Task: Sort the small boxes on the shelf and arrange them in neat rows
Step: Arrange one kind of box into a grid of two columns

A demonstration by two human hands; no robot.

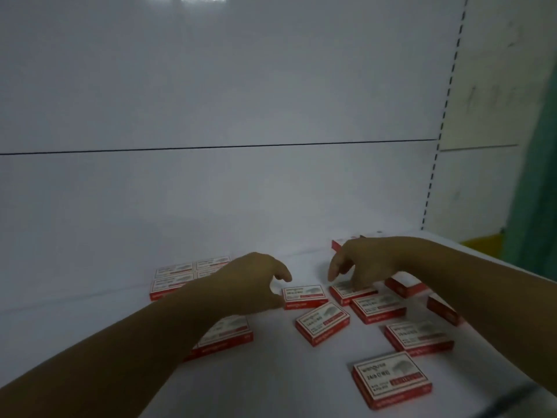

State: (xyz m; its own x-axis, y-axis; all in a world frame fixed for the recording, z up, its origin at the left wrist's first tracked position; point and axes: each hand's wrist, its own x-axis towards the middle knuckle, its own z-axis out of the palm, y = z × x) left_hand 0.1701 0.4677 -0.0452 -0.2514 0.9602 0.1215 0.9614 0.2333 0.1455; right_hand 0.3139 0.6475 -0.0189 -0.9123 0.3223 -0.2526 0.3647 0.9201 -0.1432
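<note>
Several small red-and-white boxes lie on a white shelf. A tidy block of boxes sits at the back left. My left hand hovers in a curved, open pinch shape beside one loose box, its thumb at the box's left edge. My right hand reaches down, fingertips touching the top of a tilted box; its thumb is hidden. More loose boxes lie askew: one in the middle, one in front, one partly under my left forearm.
Other scattered boxes lie at the right, and one at the back. The white back panel rises behind. A slotted upright marks the shelf's right end, with a green curtain beyond.
</note>
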